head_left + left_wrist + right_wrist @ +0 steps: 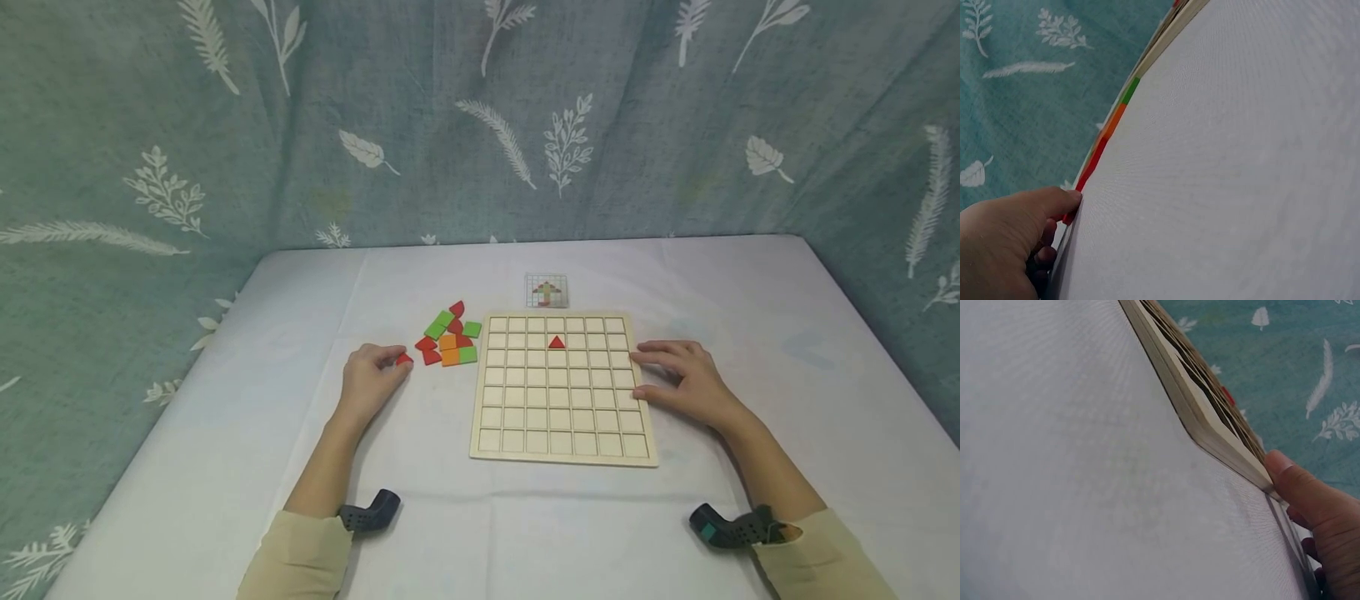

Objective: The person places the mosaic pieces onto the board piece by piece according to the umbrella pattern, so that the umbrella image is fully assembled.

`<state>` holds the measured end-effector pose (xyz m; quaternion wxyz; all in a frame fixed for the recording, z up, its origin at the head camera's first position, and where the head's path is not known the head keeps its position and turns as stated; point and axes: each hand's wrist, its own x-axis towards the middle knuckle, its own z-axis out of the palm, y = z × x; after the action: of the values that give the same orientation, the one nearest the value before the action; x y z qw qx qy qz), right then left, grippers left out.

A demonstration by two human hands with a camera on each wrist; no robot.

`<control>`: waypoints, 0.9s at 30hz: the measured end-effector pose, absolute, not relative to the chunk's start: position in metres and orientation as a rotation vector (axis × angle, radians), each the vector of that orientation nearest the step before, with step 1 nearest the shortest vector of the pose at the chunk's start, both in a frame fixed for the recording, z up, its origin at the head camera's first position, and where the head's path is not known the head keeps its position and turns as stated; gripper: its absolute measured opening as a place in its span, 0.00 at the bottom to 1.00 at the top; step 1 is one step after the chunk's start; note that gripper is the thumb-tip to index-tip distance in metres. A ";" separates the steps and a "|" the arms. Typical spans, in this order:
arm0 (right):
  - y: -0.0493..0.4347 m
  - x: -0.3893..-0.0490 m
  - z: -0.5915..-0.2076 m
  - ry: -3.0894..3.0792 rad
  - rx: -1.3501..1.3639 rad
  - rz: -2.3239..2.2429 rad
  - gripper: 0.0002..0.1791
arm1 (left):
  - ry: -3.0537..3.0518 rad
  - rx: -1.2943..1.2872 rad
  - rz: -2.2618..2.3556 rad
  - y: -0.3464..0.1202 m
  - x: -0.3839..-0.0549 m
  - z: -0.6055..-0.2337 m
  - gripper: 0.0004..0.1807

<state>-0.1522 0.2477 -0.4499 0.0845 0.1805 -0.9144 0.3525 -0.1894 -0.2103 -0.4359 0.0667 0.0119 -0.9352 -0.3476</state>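
My left hand (370, 379) pinches a small red tile (404, 359) between thumb and forefinger, low over the cloth; the fingers hide part of its outline. In the left wrist view the thumb (1063, 201) lies on the tile. Just right of it is a loose group of flat tiles: red rounded ones (431, 357), green squares (472, 329) and orange squares (449, 357). A wooden grid board (564, 460) lies flat, with one red triangle tile (557, 342) in an upper cell. My right hand (688, 383) rests its fingertips and thumb against the board's right edge.
Behind the board lies a small pattern card (547, 291) showing a coloured figure on a grid. White cloth (420, 533) covers the table, and a leaf-printed green curtain (420, 125) hangs behind it. Dark wrist devices (371, 512) are strapped at both wrists.
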 end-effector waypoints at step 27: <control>0.246 -0.153 -0.451 -2.731 0.529 1.042 0.30 | -2.834 -0.026 -1.049 -0.205 -0.186 -0.439 0.19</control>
<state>-0.1528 0.2458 -0.4506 0.0855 0.1773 -0.9160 0.3496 -0.1857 -0.2053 -0.4387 0.0599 -0.0086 -0.9361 -0.3465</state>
